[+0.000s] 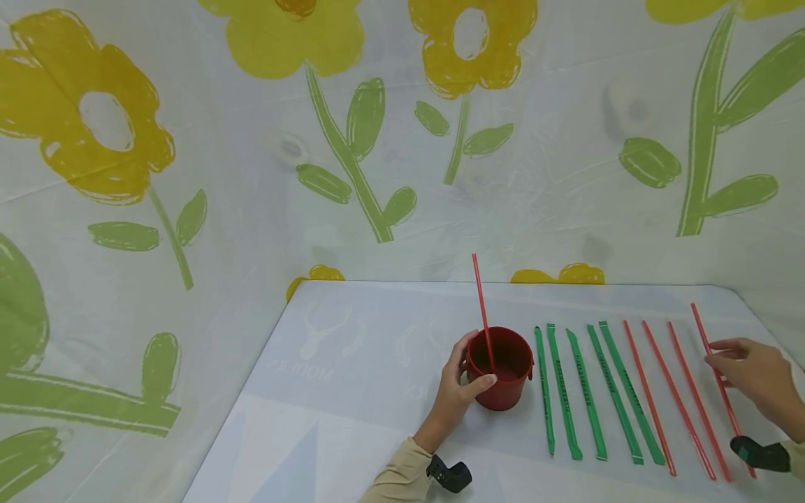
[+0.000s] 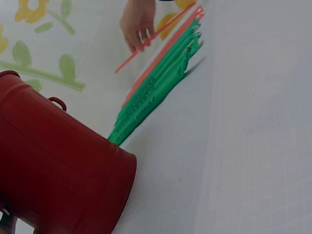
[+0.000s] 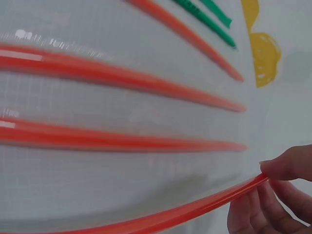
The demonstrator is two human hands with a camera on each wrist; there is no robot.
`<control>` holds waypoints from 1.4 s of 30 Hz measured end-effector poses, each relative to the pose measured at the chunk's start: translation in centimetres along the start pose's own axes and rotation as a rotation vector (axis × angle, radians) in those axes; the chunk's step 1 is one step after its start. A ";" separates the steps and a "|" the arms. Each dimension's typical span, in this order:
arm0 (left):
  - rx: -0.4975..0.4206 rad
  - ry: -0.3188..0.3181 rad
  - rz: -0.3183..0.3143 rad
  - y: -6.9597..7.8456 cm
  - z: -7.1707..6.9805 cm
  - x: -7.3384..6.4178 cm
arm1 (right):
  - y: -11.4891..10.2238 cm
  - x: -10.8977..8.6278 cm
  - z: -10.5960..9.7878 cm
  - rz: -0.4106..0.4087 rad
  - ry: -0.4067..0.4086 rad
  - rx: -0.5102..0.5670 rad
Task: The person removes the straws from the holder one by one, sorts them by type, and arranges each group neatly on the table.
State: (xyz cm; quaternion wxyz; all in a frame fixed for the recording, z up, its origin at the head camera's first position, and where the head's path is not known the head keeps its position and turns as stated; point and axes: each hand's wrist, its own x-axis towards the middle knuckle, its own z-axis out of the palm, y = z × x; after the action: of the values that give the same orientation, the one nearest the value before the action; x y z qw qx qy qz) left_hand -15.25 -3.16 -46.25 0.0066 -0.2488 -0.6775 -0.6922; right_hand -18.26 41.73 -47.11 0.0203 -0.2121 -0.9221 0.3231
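A small red metal bucket (image 1: 505, 395) stands on the table, with my left hand (image 1: 454, 388) gripping it from the left side, thumb at the near rim. One red straw (image 1: 481, 300) leans upright inside the bucket. At the right, my right hand (image 1: 755, 374) pinches another red straw (image 3: 204, 204) between thumb and fingers; in the right wrist view its gripped end is raised off the table. Three more red straws (image 1: 678, 398) lie side by side just left of that hand. Most of my left hand is hidden in the left wrist view.
Several green paper-wrapped straws (image 1: 585, 395) with dark print lie in a row between the bucket and the red straws. The white table (image 1: 302, 426) ends at a back edge, where a flower-printed curtain (image 1: 553, 161) hangs behind and along the left.
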 end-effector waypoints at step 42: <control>0.031 0.045 0.040 -4.1 0.1 0.1 | -5.4 -1.6 -1.0 -0.297 0.020 -0.030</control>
State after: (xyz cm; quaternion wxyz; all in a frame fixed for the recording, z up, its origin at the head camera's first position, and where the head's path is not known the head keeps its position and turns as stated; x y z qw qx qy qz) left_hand -16.76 -2.72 -50.04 0.0395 -0.2464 -0.6829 -0.6866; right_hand -18.69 37.87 -42.90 0.0742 -0.0766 -0.9478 0.3006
